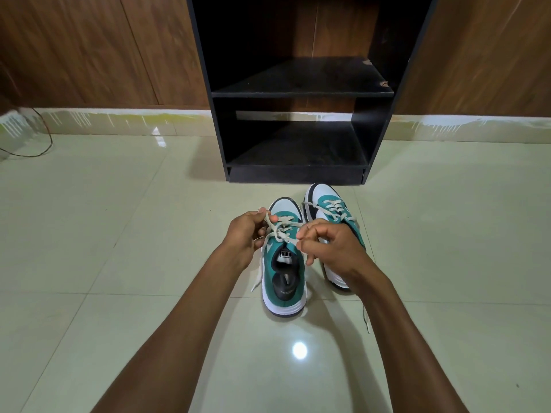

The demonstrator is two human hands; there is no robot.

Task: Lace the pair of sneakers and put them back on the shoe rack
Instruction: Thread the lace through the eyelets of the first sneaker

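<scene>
Head view, looking down and forward. Landmark: the black shoe rack [301, 90], standing against a wood-panelled wall [89, 49] on a glossy tiled floor [119, 234]. Its 2 shelves carry nothing that shows.

Just in front of the rack's base, 2 teal-and-white sneakers sit side by side, toes toward the rack. The right sneaker [331, 216] lies nearer the rack; its lacing crosses the upper eyelets, though its rear half is hidden behind the right wrist, so whether it is tied cannot be told. A loose lace end [366, 318] trails on the floor behind it, away from the rack. The left sneaker [283, 272] sits slightly further from the rack, tongue and insole exposed.

Both hands work over the left sneaker. Left hand [246, 234] pinches 1 strand of the cream lace [281, 231] between thumb and fingertips, drawing it outward. Right hand [325, 242] pinches the other strand, fingers curled, at the opposite side of the tongue. The lace is crossed between them.

Judgement: lacing of the left sneaker is in hand, near its upper eyelets; racking not yet begun. Next move calls for even tension on both strands, then a knot, a check of the right sneaker's trailing end, and lifting the pair onto a shelf.

A thin cable [44, 141] lies far left of the rack.
</scene>
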